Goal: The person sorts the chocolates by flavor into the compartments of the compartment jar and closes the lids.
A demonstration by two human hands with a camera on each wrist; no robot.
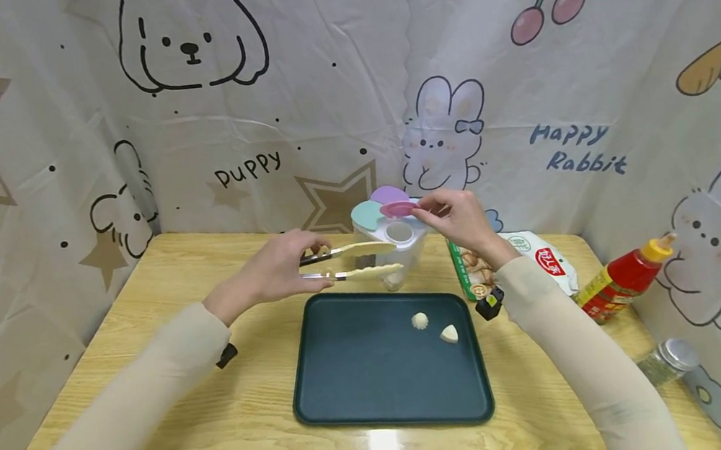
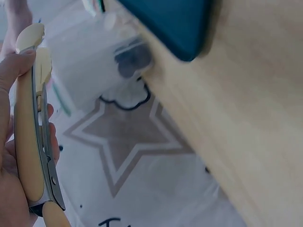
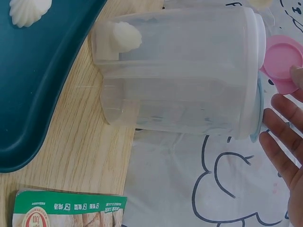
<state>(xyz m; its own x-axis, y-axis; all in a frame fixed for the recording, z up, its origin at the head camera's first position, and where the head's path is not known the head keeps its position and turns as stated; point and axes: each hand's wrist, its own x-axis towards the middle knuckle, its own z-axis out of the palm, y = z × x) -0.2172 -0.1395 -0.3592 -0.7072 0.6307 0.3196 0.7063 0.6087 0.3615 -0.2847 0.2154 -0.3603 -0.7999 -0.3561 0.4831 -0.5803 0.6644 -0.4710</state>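
One surface (image 1: 178, 431), light wood grain, walled on three sides by one white cartoon backdrop (image 1: 296, 93): puppies, rabbits, stars, cherries, carrot.

One dark green tray (image 1: 361, 370) at centre front. Two white dumplings on it: one (image 1: 420, 321) round and pleated, one (image 1: 449, 334) wedge-shaped, near each other by the tray's far right corner.

One clear tub (image 1: 402, 246) just behind the tray, upright, with three coloured flip lids on top: teal (image 1: 367, 215), purple (image 1: 389, 194), pink (image 1: 398, 210). Pink lid is lifted, its opening exposed. Right wrist view shows one white dumpling (image 3: 125, 37) inside at the tub's bottom.

One food packet (image 1: 521, 264), green and white, lying flat right of the tub, partly under the right forearm. One red sauce bottle (image 1: 626, 275) with yellow cap, tipped over at the right edge. One glass jar (image 1: 667, 362) with metal lid, on its side near the right front corner.

One pair of tongs (image 1: 354, 261), cream tips, metal arms, held level with tips at the tub's front, tips apart, nothing between them.

Two hands. Left hand (image 1: 276, 269): grip wrapped round the tong handles. Right hand (image 1: 460, 217): thumb and forefinger pinch the pink lid's edge, other fingers loose.
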